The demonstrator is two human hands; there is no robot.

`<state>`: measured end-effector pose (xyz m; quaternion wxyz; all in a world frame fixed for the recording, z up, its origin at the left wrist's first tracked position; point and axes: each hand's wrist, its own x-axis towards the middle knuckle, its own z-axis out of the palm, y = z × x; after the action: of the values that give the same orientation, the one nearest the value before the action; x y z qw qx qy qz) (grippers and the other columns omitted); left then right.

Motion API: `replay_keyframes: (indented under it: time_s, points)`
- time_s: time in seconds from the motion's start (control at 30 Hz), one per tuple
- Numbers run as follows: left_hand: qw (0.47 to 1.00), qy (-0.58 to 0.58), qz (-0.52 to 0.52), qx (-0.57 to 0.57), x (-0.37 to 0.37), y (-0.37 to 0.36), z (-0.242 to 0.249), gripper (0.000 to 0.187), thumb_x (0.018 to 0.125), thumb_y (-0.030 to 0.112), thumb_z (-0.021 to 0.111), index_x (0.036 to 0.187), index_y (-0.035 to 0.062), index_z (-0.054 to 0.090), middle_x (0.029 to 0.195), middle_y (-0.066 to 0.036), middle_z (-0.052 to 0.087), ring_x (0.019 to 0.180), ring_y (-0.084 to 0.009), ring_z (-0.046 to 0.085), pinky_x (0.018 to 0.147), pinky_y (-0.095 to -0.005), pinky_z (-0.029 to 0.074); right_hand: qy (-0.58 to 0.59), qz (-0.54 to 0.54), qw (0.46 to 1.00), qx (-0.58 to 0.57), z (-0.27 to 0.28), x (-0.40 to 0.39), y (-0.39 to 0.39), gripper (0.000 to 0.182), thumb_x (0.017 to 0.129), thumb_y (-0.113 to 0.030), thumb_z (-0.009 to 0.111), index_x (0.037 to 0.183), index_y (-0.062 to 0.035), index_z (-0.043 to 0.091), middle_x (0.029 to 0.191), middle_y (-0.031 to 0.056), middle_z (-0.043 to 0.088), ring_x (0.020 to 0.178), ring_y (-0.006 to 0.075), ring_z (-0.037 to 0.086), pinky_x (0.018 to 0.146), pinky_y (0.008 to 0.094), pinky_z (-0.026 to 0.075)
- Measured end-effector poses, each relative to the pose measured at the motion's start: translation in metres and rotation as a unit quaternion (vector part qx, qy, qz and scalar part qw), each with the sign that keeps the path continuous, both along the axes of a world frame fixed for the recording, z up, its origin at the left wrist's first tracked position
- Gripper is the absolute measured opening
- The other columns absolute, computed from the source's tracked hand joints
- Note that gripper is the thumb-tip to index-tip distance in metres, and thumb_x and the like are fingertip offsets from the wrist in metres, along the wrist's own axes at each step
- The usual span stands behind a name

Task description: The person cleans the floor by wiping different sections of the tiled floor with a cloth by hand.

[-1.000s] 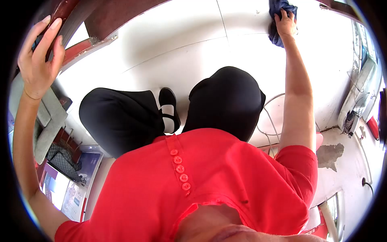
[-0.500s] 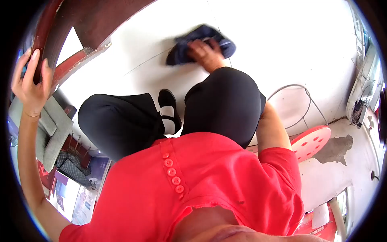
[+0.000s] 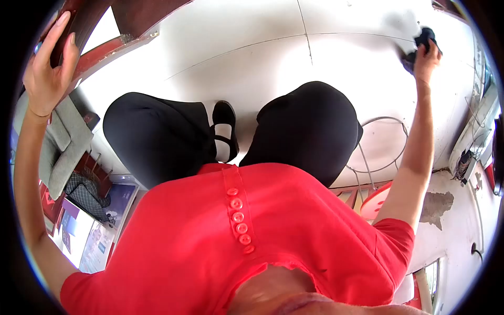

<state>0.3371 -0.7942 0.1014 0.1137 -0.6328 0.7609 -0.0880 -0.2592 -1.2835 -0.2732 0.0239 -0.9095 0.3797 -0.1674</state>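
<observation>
My left hand (image 3: 46, 84) is raised at the far left, its fingers hooked round the edge of a dark red-brown wooden piece of furniture (image 3: 79, 39). Far off to the right, my right hand (image 3: 426, 64) grips a dark navy cloth (image 3: 424, 37), bunched up and slightly blurred. The cloth lies against the white tiled floor (image 3: 252, 52), with part of it hidden beneath the fingers.
A pink-red stool seat (image 3: 375, 200) with metal legs (image 3: 386, 119) stands by my right arm. Cables run along the right wall (image 3: 464, 157). Behind my left arm are a grey cushioned seat (image 3: 68, 128) and boxes (image 3: 86, 236).
My right hand has swept the cloth from the floor ahead of my knee far to the right, and that arm is now stretched out. My left hand stays on the wood.
</observation>
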Motion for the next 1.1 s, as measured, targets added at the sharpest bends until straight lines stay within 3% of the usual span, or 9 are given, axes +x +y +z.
replay_keyframes:
  time_s: [0.23, 0.3, 0.47, 0.67, 0.77, 0.8, 0.87, 0.9, 1.1]
  points:
    - [0.998, -0.01, -0.066, -0.019, 0.007, -0.005, 0.007, 0.038, 0.081, 0.002, 0.074, 0.119, -0.0008, 0.069, 0.115, -0.019, 0.067, 0.097, -0.0331, 0.068, 0.086, -0.0365, 0.055, -0.096, 0.199, 0.898, 0.382, 0.021, 0.167, 0.29, 0.059, 0.07, -0.01, 0.079, 0.126, -0.0203, 0.063, 0.133, 0.0024, 0.059, 0.124, 0.0258, 0.054, 0.106, 0.0418, 0.04]
    - [0.997, -0.011, -0.077, -0.026, 0.006, -0.006, 0.006, 0.038, 0.08, 0.003, 0.075, 0.117, -0.0011, 0.069, 0.113, -0.019, 0.067, 0.094, -0.0329, 0.068, 0.082, -0.0367, 0.055, 0.051, 0.266, 0.936, 0.223, -0.005, 0.176, 0.349, 0.074, 0.071, -0.034, 0.081, 0.139, -0.0389, 0.053, 0.149, -0.0009, 0.043, 0.137, 0.0265, 0.039, 0.111, 0.0657, 0.021]
    - [0.996, 0.01, -0.079, -0.05, 0.002, -0.008, 0.003, 0.035, 0.079, 0.003, 0.076, 0.113, -0.0008, 0.07, 0.11, -0.019, 0.066, 0.09, -0.0331, 0.068, 0.078, -0.0373, 0.054, 0.081, 0.387, 0.911, 0.12, -0.031, 0.198, 0.395, 0.062, 0.085, -0.036, 0.069, 0.144, -0.0364, 0.05, 0.148, -0.0009, 0.046, 0.137, 0.0244, 0.041, 0.117, 0.0616, 0.018]
    - [0.997, 0.009, -0.058, -0.047, 0.006, -0.001, 0.001, 0.034, 0.077, 0.003, 0.075, 0.11, -0.0011, 0.07, 0.109, -0.018, 0.065, 0.091, -0.0353, 0.066, 0.08, -0.0408, 0.053, -0.076, 0.24, 0.967, 0.031, -0.06, 0.226, 0.29, 0.063, 0.069, -0.036, 0.079, 0.129, -0.0438, 0.062, 0.13, -0.0045, 0.059, 0.112, 0.0197, 0.056, 0.1, 0.0544, 0.036]
    - [0.997, 0.02, -0.057, -0.042, 0.016, 0.005, 0.0, 0.038, 0.078, 0.002, 0.075, 0.115, -0.0009, 0.067, 0.113, -0.019, 0.064, 0.097, -0.0356, 0.065, 0.084, -0.0415, 0.052, 0.026, 0.124, 0.992, 0.018, -0.051, 0.205, 0.199, 0.059, 0.084, -0.043, 0.072, 0.14, -0.0442, 0.051, 0.136, 0.0003, 0.057, 0.12, 0.0228, 0.054, 0.108, 0.0561, 0.027]
    - [0.997, 0.026, -0.055, -0.041, 0.017, 0.006, -0.001, 0.041, 0.078, 0.001, 0.076, 0.118, -0.0008, 0.066, 0.115, -0.019, 0.063, 0.1, -0.0357, 0.064, 0.086, -0.0418, 0.051, -0.041, 0.088, 0.994, 0.05, -0.016, 0.192, 0.179, 0.051, 0.082, -0.025, 0.067, 0.132, -0.0219, 0.058, 0.13, 0.0099, 0.057, 0.117, 0.0337, 0.052, 0.104, 0.0554, 0.034]
    - [0.998, 0.029, -0.052, -0.035, 0.017, 0.007, -0.001, 0.044, 0.079, -0.001, 0.076, 0.121, -0.001, 0.064, 0.118, -0.019, 0.061, 0.104, -0.0352, 0.063, 0.088, -0.0409, 0.051, 0.042, -0.02, 0.999, -0.016, -0.032, 0.144, 0.143, 0.061, 0.079, -0.042, 0.07, 0.136, -0.024, 0.056, 0.13, 0.0075, 0.057, 0.122, 0.0292, 0.049, 0.107, 0.0579, 0.027]
    - [0.998, 0.028, -0.048, -0.035, 0.016, 0.006, -0.001, 0.044, 0.079, -0.001, 0.076, 0.122, -0.0011, 0.063, 0.119, -0.019, 0.061, 0.104, -0.0349, 0.063, 0.089, -0.0403, 0.052, 0.096, -0.054, 0.993, -0.03, -0.057, 0.105, 0.126, 0.055, 0.096, -0.046, 0.059, 0.147, -0.0466, 0.04, 0.142, 0.0049, 0.052, 0.13, 0.027, 0.048, 0.112, 0.0587, 0.022]
    - [0.997, 0.009, -0.07, -0.04, 0.011, 0.0, -0.003, 0.036, 0.081, 0.002, 0.073, 0.117, 0.0, 0.069, 0.114, -0.018, 0.066, 0.097, -0.0322, 0.068, 0.083, -0.0369, 0.055, 0.361, -0.2, 0.911, -0.001, -0.023, -0.003, 0.029, 0.047, 0.101, -0.039, 0.051, 0.147, -0.045, 0.042, 0.126, 0.017, 0.054, 0.114, 0.0346, 0.057, 0.092, 0.0568, 0.046]
